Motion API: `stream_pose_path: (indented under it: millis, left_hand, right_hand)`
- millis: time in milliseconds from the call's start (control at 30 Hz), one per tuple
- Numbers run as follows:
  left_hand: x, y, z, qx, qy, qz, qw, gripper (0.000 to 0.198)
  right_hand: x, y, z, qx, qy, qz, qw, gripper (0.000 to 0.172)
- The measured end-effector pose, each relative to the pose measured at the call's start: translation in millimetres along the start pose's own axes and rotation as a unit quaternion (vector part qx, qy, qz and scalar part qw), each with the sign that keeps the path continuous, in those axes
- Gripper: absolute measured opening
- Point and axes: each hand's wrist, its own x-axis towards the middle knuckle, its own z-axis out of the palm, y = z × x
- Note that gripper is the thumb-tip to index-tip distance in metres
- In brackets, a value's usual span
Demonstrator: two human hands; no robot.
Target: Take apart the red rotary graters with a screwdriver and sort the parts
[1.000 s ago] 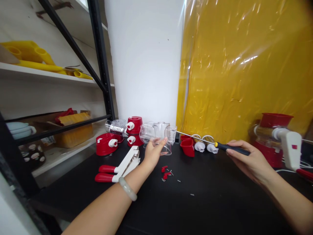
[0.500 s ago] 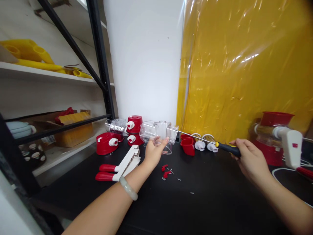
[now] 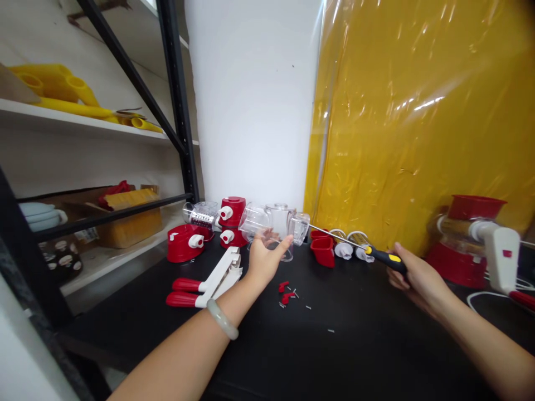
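Observation:
My left hand (image 3: 267,259) is wrapped round a clear plastic grater body (image 3: 254,220) and holds it on its side above the black table. In my right hand (image 3: 420,275) is a screwdriver (image 3: 382,258) with a black and yellow handle, the fingers at the handle's rear end. Its long shaft points left, and the tip meets the right end of the clear body; whether it sits in a screw cannot be made out. Below my left hand lie small red parts (image 3: 286,298) and several loose screws (image 3: 308,307). White crank handles with red grips (image 3: 184,301) rest beside my left forearm.
Red bases (image 3: 179,245) and a stacked pair (image 3: 233,220) stand at the back left. Red pushers (image 3: 322,252) and grater drums (image 3: 343,248) lie behind the screwdriver. An assembled grater (image 3: 468,239) stands at right. A black-framed shelf (image 3: 178,100) borders the left side.
The view has shifted slightly. The screwdriver's handle end sits a little lower, and my right hand's thumb and fingers have changed position on it. My left hand still holds the clear body.

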Motion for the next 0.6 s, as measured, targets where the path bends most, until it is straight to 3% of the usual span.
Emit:
stream_pose_path:
  millis: [133,267,367,467,600]
  left_hand:
    - [2.8,-1.2,-2.6,0.005,0.026,0.022,0.999,0.066]
    - [2.4,-2.5,-2.1,0.008,0.034,0.039,0.999,0.061]
    - [1.4,-1.0,-1.7,0.009,0.03,0.043,0.999,0.06]
    - [1.5,1.2,-2.7,0.017,0.024,0.051,0.998,0.061]
    - [2.4,2.0,-4.3,0.022,0.011,0.063,0.998,0.061]
  right_hand:
    - [-1.7,-8.1,0.8,0.115,0.01,0.023,0.993,0.022]
    - [-4.8,-18.5,0.1,0.224,0.005,0.062,0.973,0.028]
    - [-4.5,-14.6,-0.6,0.197,-0.009,0.092,0.976,0.024]
    - [-3.0,-6.6,0.9,0.126,-0.029,0.096,0.987,0.046]
    - [-3.2,-11.5,2.4,0.136,-0.008,0.039,0.99,0.022]
